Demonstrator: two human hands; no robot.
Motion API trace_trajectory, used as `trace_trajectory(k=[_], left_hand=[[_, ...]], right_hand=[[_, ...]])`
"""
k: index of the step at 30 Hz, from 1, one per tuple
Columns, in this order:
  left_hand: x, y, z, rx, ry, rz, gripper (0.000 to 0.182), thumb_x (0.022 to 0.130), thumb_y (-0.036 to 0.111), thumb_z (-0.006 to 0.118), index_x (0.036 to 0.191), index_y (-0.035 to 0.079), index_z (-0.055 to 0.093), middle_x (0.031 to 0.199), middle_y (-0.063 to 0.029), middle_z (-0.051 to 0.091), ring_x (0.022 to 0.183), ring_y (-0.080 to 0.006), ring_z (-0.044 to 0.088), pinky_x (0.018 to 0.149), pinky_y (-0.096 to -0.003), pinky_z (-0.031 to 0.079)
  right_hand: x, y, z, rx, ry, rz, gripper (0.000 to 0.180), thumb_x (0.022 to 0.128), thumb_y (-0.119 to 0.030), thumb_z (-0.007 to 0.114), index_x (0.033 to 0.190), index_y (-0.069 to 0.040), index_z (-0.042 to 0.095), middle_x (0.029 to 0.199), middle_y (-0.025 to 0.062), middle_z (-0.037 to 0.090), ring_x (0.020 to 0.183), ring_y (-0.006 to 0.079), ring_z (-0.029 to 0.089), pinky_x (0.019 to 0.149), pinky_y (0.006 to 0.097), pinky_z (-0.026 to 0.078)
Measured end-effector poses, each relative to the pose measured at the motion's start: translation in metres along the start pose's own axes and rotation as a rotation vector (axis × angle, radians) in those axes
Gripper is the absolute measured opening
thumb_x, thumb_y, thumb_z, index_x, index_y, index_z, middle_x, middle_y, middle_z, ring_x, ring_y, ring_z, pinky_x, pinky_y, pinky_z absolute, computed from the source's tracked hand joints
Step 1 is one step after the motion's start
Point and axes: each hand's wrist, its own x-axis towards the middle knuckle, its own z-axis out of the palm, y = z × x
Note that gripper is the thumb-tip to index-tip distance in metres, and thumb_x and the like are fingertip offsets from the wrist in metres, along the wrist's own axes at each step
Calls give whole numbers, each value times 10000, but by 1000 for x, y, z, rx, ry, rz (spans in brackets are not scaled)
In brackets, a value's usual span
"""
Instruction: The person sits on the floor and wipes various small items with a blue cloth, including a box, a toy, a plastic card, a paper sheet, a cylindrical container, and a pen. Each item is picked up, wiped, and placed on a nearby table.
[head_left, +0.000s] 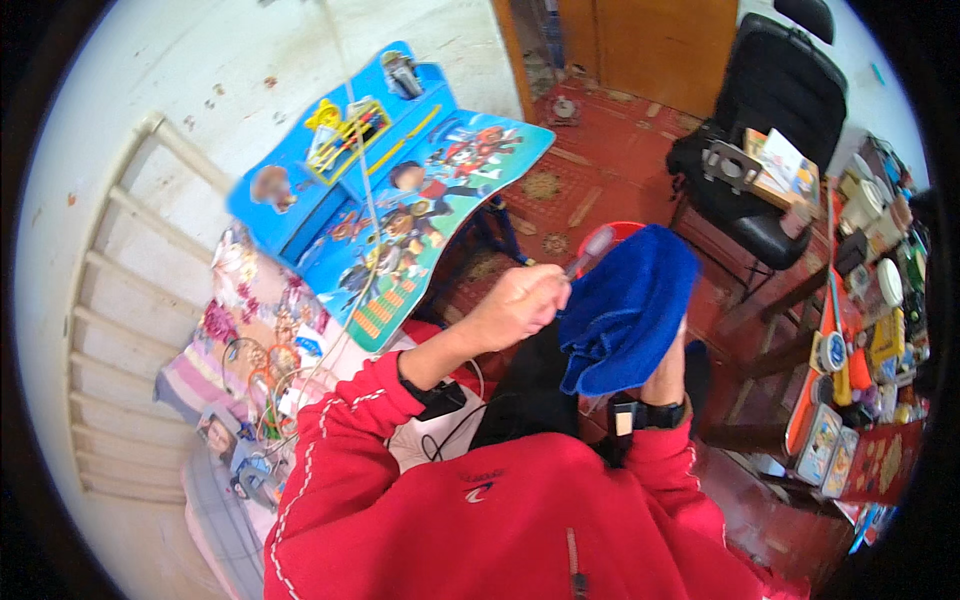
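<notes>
My left hand (529, 306) is closed around the thin end of a small tool with a clear, pinkish handle (598, 244), which looks like a screwdriver. The handle points up and away, beside the upper left edge of a blue cloth (630, 307). My right hand (670, 367) holds this cloth from below and behind. Its fingers are mostly hidden by the fabric, and only the wrist and the side of the hand show. Behind the tool and cloth, part of a red container (628, 227) is visible on the floor.
A blue cartoon-printed children's desk (465, 187) stands ahead to the left. Cables (277, 375) lie on a bed beside it. A black chair (784, 97) bearing boxes is at the upper right. Along the right runs a table crowded with jars and tools (831, 352).
</notes>
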Motion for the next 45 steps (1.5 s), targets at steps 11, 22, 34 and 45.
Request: trace_trajectory(k=[11,22,34,45], left_hand=[[63,4,1,-414,44,150,158,1029,161,468,1089,28,527,1005,-167,663,881,-227,682,827,-353,559],[119,18,66,398,-55,84,275,945,87,605,1197,-13,655,1107,-40,667,975,-103,604,869,-245,472],[153,22,277,548,-605,206,189,887,76,633,1056,0,675,834,-10,642,734,-90,577,655,-257,467],[171,-93,440,771,-704,747,181,818,151,707,926,24,635,828,-188,636,790,-375,650,680,-457,518]], right_hand=[[-9,25,-6,-447,-242,-24,104,929,-67,566,1024,-62,610,892,-2,610,784,85,570,668,257,517],[12,4,-33,-387,74,-745,105,937,-108,569,1010,-37,595,853,-8,566,828,90,508,737,303,464],[-6,-39,-106,228,465,-322,294,983,-308,505,1073,-56,628,957,44,649,788,136,633,676,286,525],[-36,-36,-137,399,225,-261,354,989,-370,472,1163,-82,585,1072,62,623,923,184,601,800,332,492]])
